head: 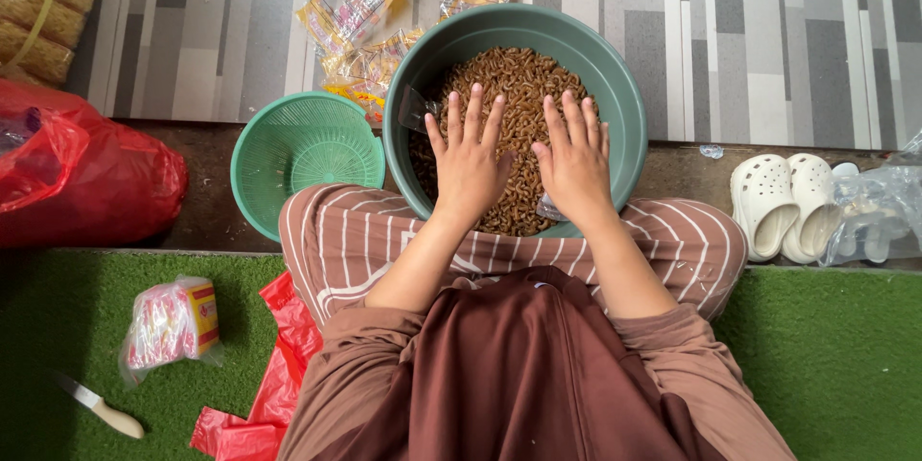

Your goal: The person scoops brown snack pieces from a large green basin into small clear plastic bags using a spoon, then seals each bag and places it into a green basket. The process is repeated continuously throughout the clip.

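Your left hand [469, 161] and right hand [576, 161] lie open, fingers spread flat on the brown curled snacks [519, 77] inside the green basin [624, 96] beyond your knees. Press unevenly and that basin could tip, spilling snacks toward the green colander [288, 154] left of your left hand.

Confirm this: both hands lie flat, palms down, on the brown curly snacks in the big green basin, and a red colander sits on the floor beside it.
One detail is wrong: the colander is green, not red, as the head view shows. The rest holds: the left hand and right hand lie flat, palms down, on the brown curly snacks in the big green basin.
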